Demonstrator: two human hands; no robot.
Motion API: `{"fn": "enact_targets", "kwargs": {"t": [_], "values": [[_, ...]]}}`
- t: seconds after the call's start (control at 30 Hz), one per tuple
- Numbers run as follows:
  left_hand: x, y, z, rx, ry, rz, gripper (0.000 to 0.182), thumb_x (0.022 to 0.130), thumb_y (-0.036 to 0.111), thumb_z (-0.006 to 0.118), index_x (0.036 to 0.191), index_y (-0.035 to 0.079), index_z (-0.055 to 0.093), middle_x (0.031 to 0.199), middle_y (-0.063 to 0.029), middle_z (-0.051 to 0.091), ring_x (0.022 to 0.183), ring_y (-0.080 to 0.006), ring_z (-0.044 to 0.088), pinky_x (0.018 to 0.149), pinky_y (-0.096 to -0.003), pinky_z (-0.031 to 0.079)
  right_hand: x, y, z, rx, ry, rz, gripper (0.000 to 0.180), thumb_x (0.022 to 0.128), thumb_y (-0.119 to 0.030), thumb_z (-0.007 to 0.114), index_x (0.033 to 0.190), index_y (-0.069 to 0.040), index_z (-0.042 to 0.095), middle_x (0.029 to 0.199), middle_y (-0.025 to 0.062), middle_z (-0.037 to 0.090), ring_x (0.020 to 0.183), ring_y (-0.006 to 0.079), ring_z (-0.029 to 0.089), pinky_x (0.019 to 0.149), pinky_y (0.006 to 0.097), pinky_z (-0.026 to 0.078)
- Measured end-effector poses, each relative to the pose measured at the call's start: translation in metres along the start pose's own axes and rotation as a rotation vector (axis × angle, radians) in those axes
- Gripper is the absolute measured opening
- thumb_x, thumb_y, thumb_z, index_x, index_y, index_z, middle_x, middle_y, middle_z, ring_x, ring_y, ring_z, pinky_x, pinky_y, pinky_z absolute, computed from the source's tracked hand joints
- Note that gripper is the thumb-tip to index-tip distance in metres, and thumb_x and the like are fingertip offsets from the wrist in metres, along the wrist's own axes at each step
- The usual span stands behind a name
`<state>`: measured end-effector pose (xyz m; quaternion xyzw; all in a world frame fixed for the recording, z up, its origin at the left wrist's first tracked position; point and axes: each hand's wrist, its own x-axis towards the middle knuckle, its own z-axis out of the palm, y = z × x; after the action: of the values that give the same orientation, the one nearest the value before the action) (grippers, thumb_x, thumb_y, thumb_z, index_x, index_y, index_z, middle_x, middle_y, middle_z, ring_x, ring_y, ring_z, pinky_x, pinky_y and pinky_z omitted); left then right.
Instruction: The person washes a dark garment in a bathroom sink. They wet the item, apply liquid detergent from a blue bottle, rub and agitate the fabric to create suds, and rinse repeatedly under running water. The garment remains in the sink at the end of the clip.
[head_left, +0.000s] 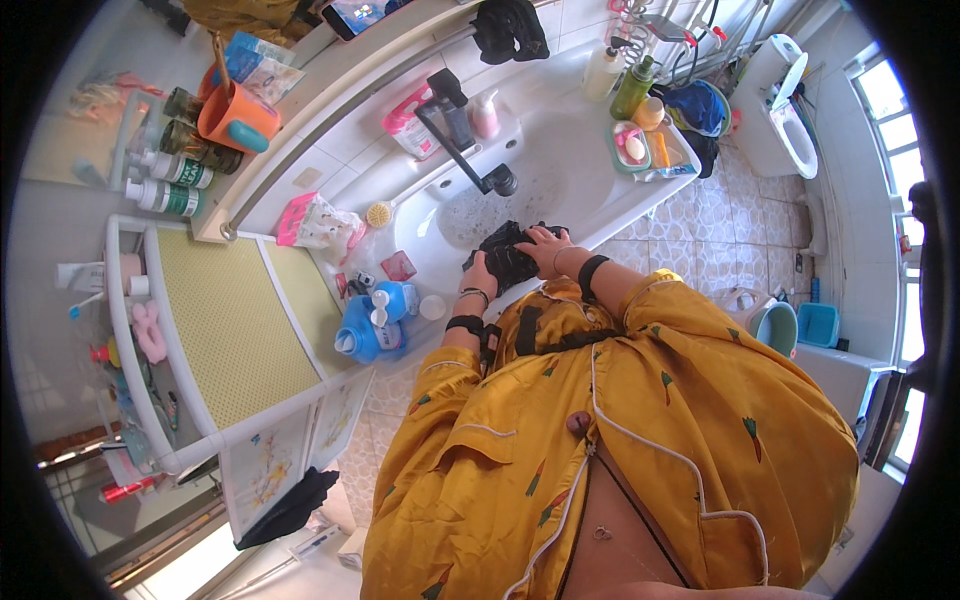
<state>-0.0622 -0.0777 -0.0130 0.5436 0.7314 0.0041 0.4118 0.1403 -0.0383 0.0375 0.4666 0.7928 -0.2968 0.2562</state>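
Observation:
A wet black cloth (510, 256) lies bunched at the near rim of the white sink (450, 277). My left hand (480, 279) grips its left side, fingers partly hidden by the cloth. My right hand (546, 251) rests on the cloth's right part with its fingers spread and bent; whether it pinches the fabric cannot be told. Beyond the cloth, sudsy water (484, 214) stands in the basin under a black faucet (499, 180). Both wrists wear black bands.
Blue detergent bottles (364, 334) and a clear cap stand left of my left hand. A yellow-bristled brush (379, 215) lies on the sink's left side. Pump bottles (632, 88) and a soap dish (628, 147) occupy the right end. Another black cloth (510, 31) hangs on the rail behind.

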Motion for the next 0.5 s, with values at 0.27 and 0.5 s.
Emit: {"fn": "enact_targets", "kwargs": {"t": [0.27, 0.5], "values": [[0.0037, -0.0033, 0.0034, -0.011, -0.009, -0.026, 0.039, 0.095, 0.02, 0.05, 0.134, 0.019, 0.044, 0.119, -0.0242, 0.067, 0.114, -0.0441, 0.063, 0.095, -0.0531, 0.049, 0.0013, -0.0003, 0.0019, -0.009, 0.012, 0.004, 0.087, 0.085, -0.027, 0.071, 0.158, -0.033, 0.025, 0.167, 0.0082, 0.016, 0.155, 0.0278, 0.011, 0.114, 0.0678, 0.025], [0.0043, -0.0033, 0.0031, 0.003, 0.0, 0.0, 0.039, 0.095, 0.019, 0.05, 0.133, 0.018, 0.044, 0.117, -0.0245, 0.068, 0.113, -0.0439, 0.063, 0.094, -0.0536, 0.049, 0.0008, -0.0011, 0.0002, -0.021, 0.0, 0.008, 0.087, 0.086, -0.029, 0.071, 0.159, -0.034, 0.025, 0.167, 0.0079, 0.015, 0.155, 0.0278, 0.01, 0.115, 0.0669, 0.025]]}}
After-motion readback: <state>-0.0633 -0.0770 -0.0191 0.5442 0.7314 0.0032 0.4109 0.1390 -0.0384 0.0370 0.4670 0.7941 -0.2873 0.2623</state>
